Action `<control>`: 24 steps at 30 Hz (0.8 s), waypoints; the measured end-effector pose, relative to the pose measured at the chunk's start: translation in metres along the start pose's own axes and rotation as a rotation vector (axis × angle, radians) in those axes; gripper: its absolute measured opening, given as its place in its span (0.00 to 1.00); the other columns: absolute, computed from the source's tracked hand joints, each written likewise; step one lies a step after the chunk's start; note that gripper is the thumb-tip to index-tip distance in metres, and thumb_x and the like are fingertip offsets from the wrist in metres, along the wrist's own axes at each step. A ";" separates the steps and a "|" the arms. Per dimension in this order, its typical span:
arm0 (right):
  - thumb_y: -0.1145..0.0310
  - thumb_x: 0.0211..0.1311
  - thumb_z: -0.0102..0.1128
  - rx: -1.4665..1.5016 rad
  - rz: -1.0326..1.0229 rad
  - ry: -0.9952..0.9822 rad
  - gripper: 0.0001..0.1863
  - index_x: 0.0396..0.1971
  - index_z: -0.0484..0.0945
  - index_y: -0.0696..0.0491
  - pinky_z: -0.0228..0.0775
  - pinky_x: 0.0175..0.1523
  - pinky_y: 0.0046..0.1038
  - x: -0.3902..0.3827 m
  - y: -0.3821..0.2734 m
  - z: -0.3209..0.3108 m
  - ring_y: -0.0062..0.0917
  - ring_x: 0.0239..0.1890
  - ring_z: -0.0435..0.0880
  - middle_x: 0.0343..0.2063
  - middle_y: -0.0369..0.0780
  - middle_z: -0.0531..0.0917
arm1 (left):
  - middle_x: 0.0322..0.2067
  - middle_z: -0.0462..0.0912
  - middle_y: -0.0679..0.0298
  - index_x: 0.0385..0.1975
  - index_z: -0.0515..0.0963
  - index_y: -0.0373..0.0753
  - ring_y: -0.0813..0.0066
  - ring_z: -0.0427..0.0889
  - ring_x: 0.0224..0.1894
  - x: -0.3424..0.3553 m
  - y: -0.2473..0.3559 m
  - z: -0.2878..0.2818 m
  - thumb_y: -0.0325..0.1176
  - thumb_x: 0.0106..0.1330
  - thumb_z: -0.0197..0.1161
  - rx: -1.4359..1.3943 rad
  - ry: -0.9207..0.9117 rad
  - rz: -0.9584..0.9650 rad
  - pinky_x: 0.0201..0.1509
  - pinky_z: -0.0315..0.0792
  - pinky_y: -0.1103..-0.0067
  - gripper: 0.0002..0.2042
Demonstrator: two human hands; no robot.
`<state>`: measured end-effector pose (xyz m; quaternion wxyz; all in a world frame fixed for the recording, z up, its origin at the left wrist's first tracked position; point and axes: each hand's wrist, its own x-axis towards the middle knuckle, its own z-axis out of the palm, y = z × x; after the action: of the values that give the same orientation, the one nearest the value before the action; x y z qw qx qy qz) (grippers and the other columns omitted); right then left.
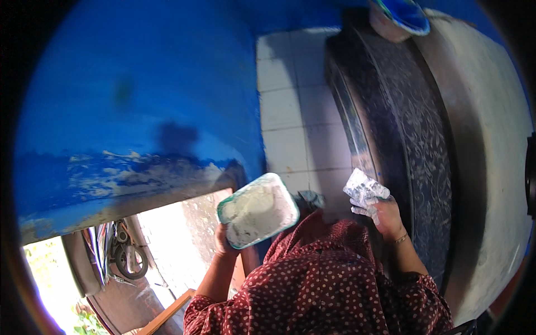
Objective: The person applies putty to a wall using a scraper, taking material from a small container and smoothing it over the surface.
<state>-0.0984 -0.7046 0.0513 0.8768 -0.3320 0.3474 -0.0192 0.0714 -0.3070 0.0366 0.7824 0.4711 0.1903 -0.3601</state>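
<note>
A tub [287, 195] of white paste [251, 209] rests in the left hand [222, 239], fingers gripping its edge; right of the tub, the right hand [385, 216], its fingers whitened, clasps a flat, white-smeared piece [360, 185]. A level tub should limit spills. A scuffed blue wall [167, 84] stands beyond the tub's upper left.

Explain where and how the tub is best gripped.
Likely by the left wall of the tub, from the lower left, where the left hand holds it. It is open-topped with pale paste inside, so an outside grip should avoid the contents; the fairly straight side offers a steady edge.
</note>
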 end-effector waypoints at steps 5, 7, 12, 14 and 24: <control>0.81 0.57 0.47 0.055 -0.011 -0.083 0.23 0.54 0.64 0.66 0.75 0.50 0.42 0.040 -0.035 0.040 0.44 0.47 0.79 0.49 0.52 0.75 | 0.52 0.74 0.55 0.57 0.66 0.34 0.60 0.75 0.51 0.032 0.018 0.050 0.54 0.54 0.60 -0.036 -0.077 0.082 0.55 0.70 0.65 0.35; 0.82 0.56 0.47 -0.042 0.016 0.035 0.23 0.54 0.65 0.66 0.75 0.51 0.41 0.001 -0.057 0.068 0.42 0.47 0.79 0.49 0.51 0.75 | 0.51 0.74 0.55 0.57 0.65 0.34 0.60 0.75 0.51 -0.003 0.037 0.070 0.53 0.55 0.58 -0.075 -0.071 0.009 0.56 0.69 0.67 0.34; 0.80 0.56 0.47 -0.196 -0.195 -0.086 0.21 0.52 0.67 0.67 0.76 0.48 0.37 0.050 -0.133 0.069 0.39 0.45 0.80 0.47 0.50 0.77 | 0.52 0.74 0.55 0.56 0.66 0.36 0.60 0.75 0.52 -0.004 0.063 0.124 0.48 0.58 0.55 -0.225 0.011 -0.020 0.56 0.69 0.68 0.29; 0.78 0.56 0.49 -0.256 -0.140 -0.088 0.22 0.53 0.66 0.67 0.79 0.42 0.38 0.025 -0.134 0.111 0.40 0.42 0.82 0.46 0.50 0.78 | 0.53 0.73 0.53 0.57 0.66 0.36 0.57 0.74 0.53 -0.039 0.054 0.083 0.46 0.59 0.54 -0.303 -0.009 -0.064 0.58 0.67 0.65 0.28; 0.75 0.52 0.63 -0.352 -0.070 -0.449 0.23 0.50 0.71 0.61 0.77 0.47 0.35 0.101 -0.165 0.228 0.32 0.46 0.80 0.46 0.43 0.78 | 0.50 0.74 0.51 0.55 0.66 0.36 0.55 0.74 0.51 -0.110 0.020 0.084 0.41 0.54 0.51 -0.627 0.319 0.166 0.58 0.65 0.61 0.28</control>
<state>0.1523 -0.7300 0.2116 0.8594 -0.4869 0.1309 0.0850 0.0095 -0.3325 0.1591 0.8758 0.2723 0.3725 -0.1414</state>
